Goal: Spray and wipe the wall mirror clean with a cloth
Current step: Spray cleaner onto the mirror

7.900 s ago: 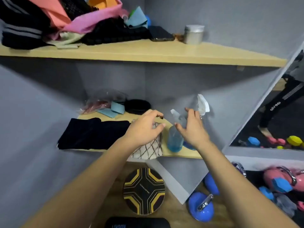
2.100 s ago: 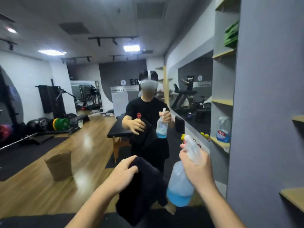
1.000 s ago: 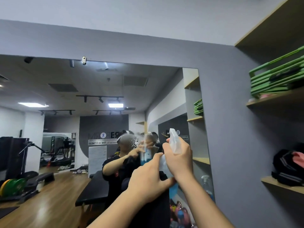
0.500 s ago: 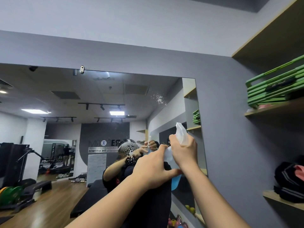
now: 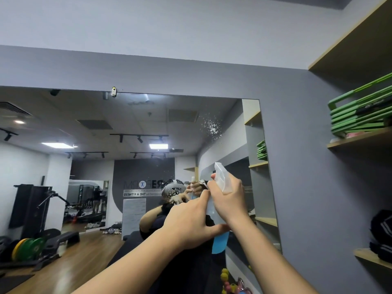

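Note:
The wall mirror (image 5: 127,124) fills the left and middle of the view. It carries one patch of spray droplets (image 5: 211,126) near its upper right corner and another over my reflection (image 5: 176,190). My right hand (image 5: 229,202) grips the neck and trigger of a clear spray bottle (image 5: 220,240) with blue liquid at its bottom, nozzle aimed at the glass. My left hand (image 5: 191,219) holds a dark cloth (image 5: 196,262) that hangs below it, with its thumb and forefinger resting against the bottle.
A grey wall borders the mirror on the right. Wooden shelves there carry stacked green mats (image 5: 360,111) and dark folded clothing (image 5: 381,234). Coloured dumbbells (image 5: 233,285) lie low beside the mirror's foot.
I took the bottle and cloth from the shelf and turned to the mirror. Within the last second a droplet patch appeared at the upper right of the glass. Both hands stay together.

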Tool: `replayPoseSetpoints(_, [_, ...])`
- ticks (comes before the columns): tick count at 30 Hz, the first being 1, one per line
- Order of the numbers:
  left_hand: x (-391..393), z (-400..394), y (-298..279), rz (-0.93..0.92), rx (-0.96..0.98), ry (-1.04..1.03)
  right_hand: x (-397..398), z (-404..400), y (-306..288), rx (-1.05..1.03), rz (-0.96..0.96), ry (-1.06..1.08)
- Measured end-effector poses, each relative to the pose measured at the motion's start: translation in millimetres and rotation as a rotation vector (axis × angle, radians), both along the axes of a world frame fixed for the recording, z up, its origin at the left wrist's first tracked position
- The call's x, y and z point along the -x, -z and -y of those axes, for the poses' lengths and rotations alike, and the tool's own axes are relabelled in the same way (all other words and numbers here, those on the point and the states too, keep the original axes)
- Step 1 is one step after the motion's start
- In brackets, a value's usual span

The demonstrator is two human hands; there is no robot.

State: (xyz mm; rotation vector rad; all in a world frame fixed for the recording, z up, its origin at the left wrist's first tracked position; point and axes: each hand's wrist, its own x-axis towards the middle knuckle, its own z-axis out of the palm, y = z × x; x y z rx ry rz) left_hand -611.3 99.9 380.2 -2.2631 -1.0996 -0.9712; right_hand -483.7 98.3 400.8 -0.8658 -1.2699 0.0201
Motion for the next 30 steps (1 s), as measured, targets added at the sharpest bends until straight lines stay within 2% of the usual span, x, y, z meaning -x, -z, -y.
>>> replayPoseSetpoints(4, [36,7,-3,-0.024,-0.021,-0.054,33,-3,1,-0.029,0.057,-0.103])
replayPoseSetpoints(12, [113,23,-23,-0.050,-0.060,-0.224,110,-8,-17,-0.031,0.051,-0.237])
replayPoseSetpoints(16, [133,29,-21,-0.039,-0.041,-0.286,135,-9,-22,-0.043,0.112,-0.271])
replayPoseSetpoints(27, [180,44,-7,-0.086,-0.023,-0.409,186,-11,-7,-0.027,0.092,-0.270])
replayPoseSetpoints(30, [199,46,-4,-0.111,-0.016,-0.437,205,-5,-3,-0.004,0.112,-0.345])
